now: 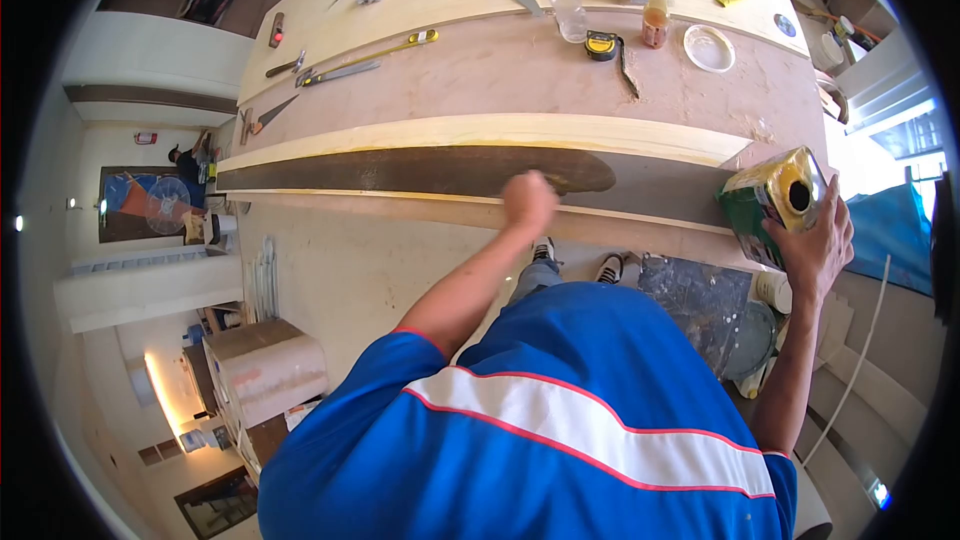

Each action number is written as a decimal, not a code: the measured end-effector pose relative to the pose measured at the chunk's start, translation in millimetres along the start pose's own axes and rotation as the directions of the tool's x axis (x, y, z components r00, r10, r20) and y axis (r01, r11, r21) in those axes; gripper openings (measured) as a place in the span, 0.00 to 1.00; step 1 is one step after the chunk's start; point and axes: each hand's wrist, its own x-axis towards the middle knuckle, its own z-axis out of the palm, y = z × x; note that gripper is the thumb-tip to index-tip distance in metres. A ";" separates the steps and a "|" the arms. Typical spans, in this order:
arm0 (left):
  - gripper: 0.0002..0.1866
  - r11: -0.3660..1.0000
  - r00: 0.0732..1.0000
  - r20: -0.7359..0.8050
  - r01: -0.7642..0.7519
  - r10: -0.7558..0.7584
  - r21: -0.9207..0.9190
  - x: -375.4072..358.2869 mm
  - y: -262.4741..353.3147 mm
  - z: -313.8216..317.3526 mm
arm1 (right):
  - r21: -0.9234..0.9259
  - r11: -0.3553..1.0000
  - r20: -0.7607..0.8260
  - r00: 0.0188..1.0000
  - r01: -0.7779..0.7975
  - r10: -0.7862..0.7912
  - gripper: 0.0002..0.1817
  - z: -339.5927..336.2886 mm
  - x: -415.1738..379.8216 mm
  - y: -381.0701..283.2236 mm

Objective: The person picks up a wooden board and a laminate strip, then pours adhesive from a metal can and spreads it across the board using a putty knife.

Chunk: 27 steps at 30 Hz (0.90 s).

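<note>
A long grey strip (pixel 670 185) lies along the front of the workbench on pale boards. A dark, wet-looking band (pixel 430 170) covers much of it, with a rounded right end. My left hand (pixel 528 202) is closed just over the strip's front edge, near that rounded end. Whatever its fingers hold is hidden from me. My right hand (pixel 815 240) grips a yellow and green metal can (pixel 770 195) at the strip's right end. The can is tilted, and the round opening in its top faces toward me.
Farther back on the bench are a plastic bottle with an orange cap (pixel 566 5), a tape measure (pixel 602 46), a small brown bottle (pixel 655 15), a white lid (pixel 709 48) and a hammer (pixel 287 65). A fan (pixel 167 203) and another person (pixel 188 158) are at the far left.
</note>
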 end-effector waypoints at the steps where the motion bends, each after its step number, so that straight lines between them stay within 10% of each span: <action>1: 0.04 0.999 1.000 0.007 -0.016 0.016 -0.043 -4.0 29.2 10.6 | 0.005 1.000 -0.010 1.000 0.003 -0.003 0.65 0.3 0.6 -0.1; 8: 0.11 0.960 0.987 0.129 -0.053 0.091 -0.276 -1.2 153.5 55.5 | 0.031 0.999 0.006 1.000 0.011 -0.011 0.65 -7.3 -2.2 0.2; 15: 0.12 0.934 0.960 0.215 0.233 -0.178 -0.271 39.4 50.0 -11.5 | -0.021 0.994 0.191 0.976 0.112 -0.106 0.67 -30.2 5.9 5.7; 21: 0.09 0.975 0.996 -0.012 0.092 -0.092 0.201 29.8 -61.3 -31.9 | 0.043 0.976 0.078 0.973 0.215 -0.218 0.62 -11.0 7.5 23.5; 27: 0.07 0.981 0.962 0.194 -0.192 0.193 -0.024 13.0 90.5 17.2 | 0.052 0.972 0.049 0.972 0.228 -0.230 0.62 -6.8 7.6 19.2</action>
